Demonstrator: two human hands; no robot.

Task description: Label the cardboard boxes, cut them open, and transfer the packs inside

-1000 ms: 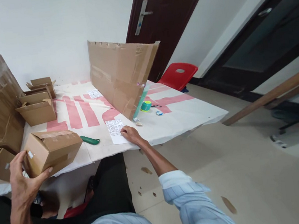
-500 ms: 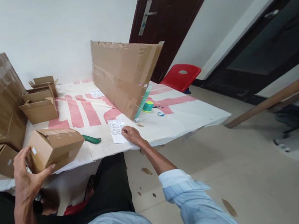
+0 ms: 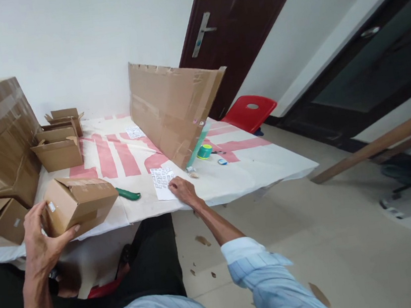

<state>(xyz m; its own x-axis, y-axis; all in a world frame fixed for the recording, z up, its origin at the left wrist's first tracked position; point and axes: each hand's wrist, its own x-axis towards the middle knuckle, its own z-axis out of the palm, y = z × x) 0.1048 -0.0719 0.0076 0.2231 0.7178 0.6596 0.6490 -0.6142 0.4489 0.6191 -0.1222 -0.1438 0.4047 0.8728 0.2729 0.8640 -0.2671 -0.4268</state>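
- One white label (image 3: 51,207) already sits on the left end of my box (image 3: 92,208), which is left of the sheet (image 3: 164,195); I'd judge that box done.
- Farther left of the sheet, another box (image 3: 7,231) bears a similar label (image 3: 16,222).
- Printed marks (image 3: 159,178) fill rows on the sheet — much seems left, and the open boxes (image 3: 59,156), beyond it to the left, show no label on the sides I see.
- My left hand (image 3: 41,245) is clamped on the box, thumb low, fingers spread up the end.
- My right hand (image 3: 183,191) has its fingers curled at the sheet's right side — I cannot tell whether they pinch anything.
- My box is squared, stiff cardboard; the sheet is thin and flat; between them lies a smooth, curved green tool (image 3: 128,194).
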